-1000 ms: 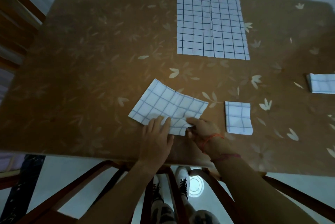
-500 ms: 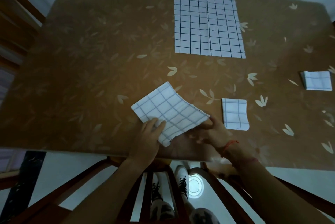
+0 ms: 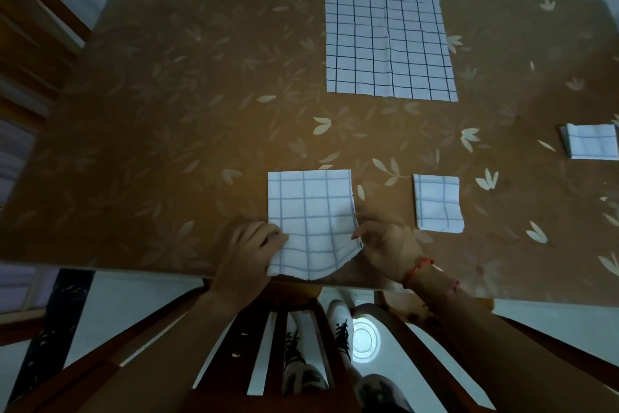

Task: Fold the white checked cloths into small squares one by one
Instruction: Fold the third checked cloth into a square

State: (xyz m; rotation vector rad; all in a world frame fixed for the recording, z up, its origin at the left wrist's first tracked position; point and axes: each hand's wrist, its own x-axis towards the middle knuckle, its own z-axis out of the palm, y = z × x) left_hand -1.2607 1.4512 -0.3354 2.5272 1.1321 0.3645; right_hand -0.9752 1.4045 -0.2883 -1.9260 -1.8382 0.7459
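cloth in work (image 3: 311,218): white checked, part-folded into a rectangle, lower centre of frame, lying square to the table's near edge; its near end is rumpled and reaches that edge
left hand (image 3: 249,253): at the cloth's lower left corner, fingers curled, corner pinched between thumb and fingers
right hand (image 3: 385,243): at the cloth's right edge, fingertips touching the lower part of that edge; fingers half bent; whether it grips or only presses, cannot tell
right wrist: red thread band (image 3: 417,270), a second thin pink one further up the forearm
folded square (image 3: 437,203): small, flat, just right of the right hand, apart from the cloth in work
second folded square (image 3: 591,141): right edge of frame, stacked layers visible at its left side
unfolded cloth (image 3: 388,34): full size, spread flat, upper centre of frame, crease down the middle, well apart from the others
table (image 3: 167,111): brown top with pale leaf print
below the table edge: wooden chair rails (image 3: 294,302), person's legs and white shoes (image 3: 340,312) on a pale floor
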